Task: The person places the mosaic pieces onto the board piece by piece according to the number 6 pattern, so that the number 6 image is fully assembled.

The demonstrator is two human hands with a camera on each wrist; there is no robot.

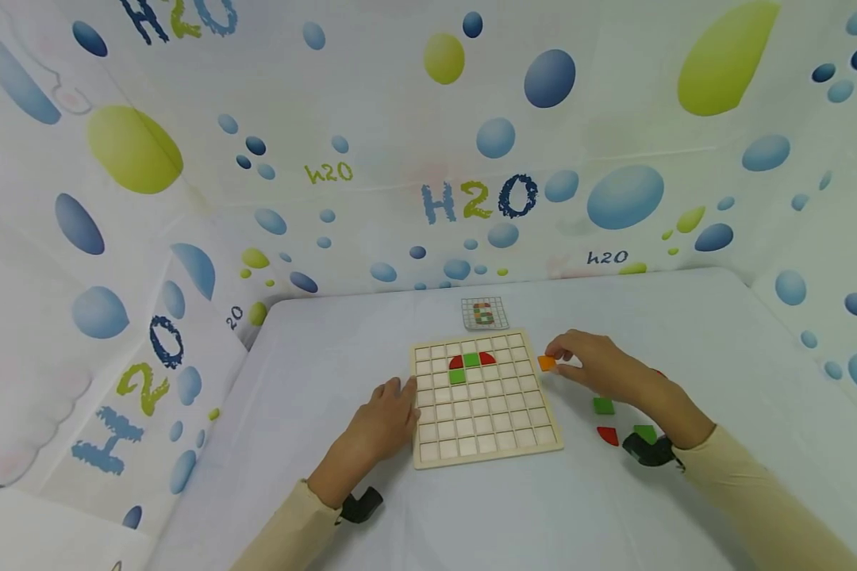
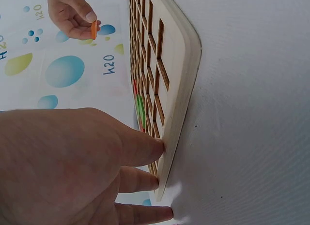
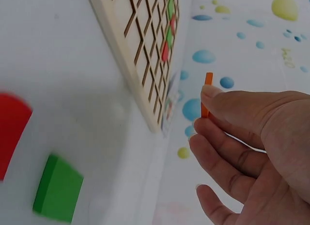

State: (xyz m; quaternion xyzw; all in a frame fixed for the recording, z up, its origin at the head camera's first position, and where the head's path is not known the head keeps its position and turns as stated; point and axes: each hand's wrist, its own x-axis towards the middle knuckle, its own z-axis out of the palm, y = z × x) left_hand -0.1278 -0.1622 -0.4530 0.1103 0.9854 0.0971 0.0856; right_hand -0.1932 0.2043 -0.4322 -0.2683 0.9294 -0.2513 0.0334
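Note:
A wooden grid board (image 1: 482, 412) lies on the white table, with two green square tiles and two red rounded tiles set in cells near its far side. My left hand (image 1: 384, 419) rests against the board's left edge; in the left wrist view its straight fingers (image 2: 140, 179) touch the wooden rim. Beyond the board's right edge, my right hand (image 1: 600, 366) pinches an orange tile (image 1: 546, 362) between thumb and fingers. The right wrist view shows that orange tile (image 3: 207, 97) edge-on, held above the table.
Loose tiles lie right of the board, among them a green tile (image 1: 603, 406), a red rounded tile (image 1: 608, 435) and another green tile (image 1: 645, 433), partly under my right forearm. Behind the board is a small gridded pattern card (image 1: 484, 314). A printed curtain (image 1: 371, 143) hangs behind the table.

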